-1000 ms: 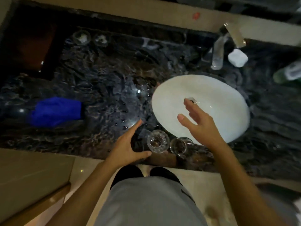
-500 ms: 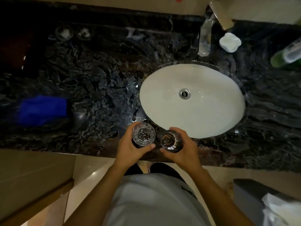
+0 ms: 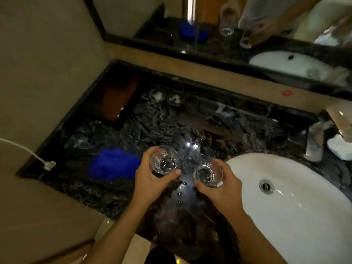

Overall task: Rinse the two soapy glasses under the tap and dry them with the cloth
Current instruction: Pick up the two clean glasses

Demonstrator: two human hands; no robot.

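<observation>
My left hand [image 3: 152, 178] grips one clear glass [image 3: 163, 159] and my right hand [image 3: 221, 189] grips a second clear glass [image 3: 208, 173]. Both glasses are upright and lifted above the dark marble counter [image 3: 171, 126], just left of the white oval sink [image 3: 304, 206]. A blue cloth [image 3: 114, 164] lies bunched on the counter to the left of my left hand. The chrome tap [image 3: 314, 145] stands at the far right behind the sink, with no water seen running.
Two small glass dishes [image 3: 165, 96] sit at the back of the counter beside a dark wooden tray [image 3: 116, 100]. A white soap dish [image 3: 341, 147] is next to the tap. A mirror [image 3: 247, 25] lines the back wall. A white cable and plug [image 3: 47, 164] lie at the counter's left edge.
Both hands closed round the glasses at the counter's front edge and lifted them. The view swung left and up, bringing the mirror and left wall into sight.
</observation>
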